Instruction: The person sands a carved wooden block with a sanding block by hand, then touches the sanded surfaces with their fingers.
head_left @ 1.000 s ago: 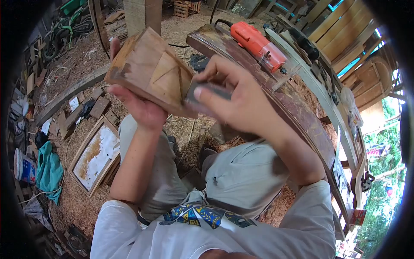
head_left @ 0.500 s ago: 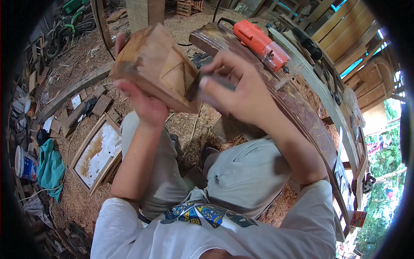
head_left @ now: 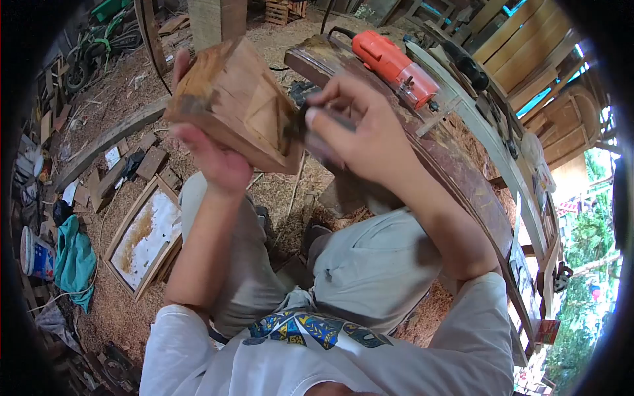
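My left hand (head_left: 214, 155) grips a wooden block (head_left: 241, 99) from its left side and underneath, holding it tilted in the air above my knees. A triangular shape shows on the block's face. At the block's right edge, my right hand (head_left: 360, 125) pinches a dark, thin piece that looks like sandpaper (head_left: 340, 121) between thumb and fingers. Motion smears the piece and the fingertips, so I cannot tell exactly where it touches the wood.
A worn brown wooden bench (head_left: 456, 171) runs along my right, with an orange power tool (head_left: 394, 69) on it. To the left, a wooden frame with a white panel (head_left: 148, 234) lies on the shavings, near a teal cloth (head_left: 74, 261), a bucket (head_left: 37, 254) and wood scraps (head_left: 152, 162).
The block and both hands stay in nearly the same pose, with the right hand still at the block's right edge. The whole view has shifted slightly.
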A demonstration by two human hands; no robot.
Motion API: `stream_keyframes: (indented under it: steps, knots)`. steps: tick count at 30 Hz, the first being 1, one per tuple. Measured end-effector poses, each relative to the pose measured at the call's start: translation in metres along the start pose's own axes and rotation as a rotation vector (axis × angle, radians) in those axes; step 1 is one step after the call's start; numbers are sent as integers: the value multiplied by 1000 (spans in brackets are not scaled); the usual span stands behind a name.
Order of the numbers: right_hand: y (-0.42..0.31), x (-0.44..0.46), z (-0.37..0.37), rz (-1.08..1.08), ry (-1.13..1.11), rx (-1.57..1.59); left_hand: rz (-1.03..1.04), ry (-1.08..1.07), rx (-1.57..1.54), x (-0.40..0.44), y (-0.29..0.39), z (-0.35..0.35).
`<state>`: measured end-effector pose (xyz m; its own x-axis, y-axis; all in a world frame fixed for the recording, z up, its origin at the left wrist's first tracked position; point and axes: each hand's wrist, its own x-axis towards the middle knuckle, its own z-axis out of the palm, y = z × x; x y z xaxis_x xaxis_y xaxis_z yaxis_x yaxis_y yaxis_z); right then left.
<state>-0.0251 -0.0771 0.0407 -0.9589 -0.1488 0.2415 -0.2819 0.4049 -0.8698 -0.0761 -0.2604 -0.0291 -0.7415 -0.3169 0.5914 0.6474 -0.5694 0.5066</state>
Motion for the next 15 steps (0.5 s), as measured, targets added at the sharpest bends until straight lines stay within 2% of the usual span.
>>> stream_keyframes:
  steps: [1, 2, 4, 6, 8, 9, 11, 12, 14, 15]
  knots:
    - [-10, 1, -3, 97, 0, -44, -36, 13, 12, -1, 0, 2]
    - [-9, -4, -2, 98, 5, -43, -39, 9, 10, -1, -2, 1]
    - [-1, -12, 5, -34, -147, -16, -6, 13, -36, 1, -5, -3]
    - [8, -5, 1, -8, -158, 91, -17, -30, 4, 2, -7, -6]
    - [6, 5, -2, -202, 287, -126, -28, -76, 43, 1, -11, -7]
    - [3, 8, -10, -57, 260, 62, -140, 3, -70, -2, -10, -6]
    - [-5, 6, -18, -94, 218, 175, -331, 172, -252, -5, -10, -6]
    - [-7, 4, -21, -120, 179, 284, -326, 182, -244, -6, -9, -10]
    - [-3, 7, -28, -89, 130, 223, -437, 86, -187, -7, -10, -18]
    - [-4, 8, -27, -77, 139, 269, -454, 133, -249, -6, -12, -17]
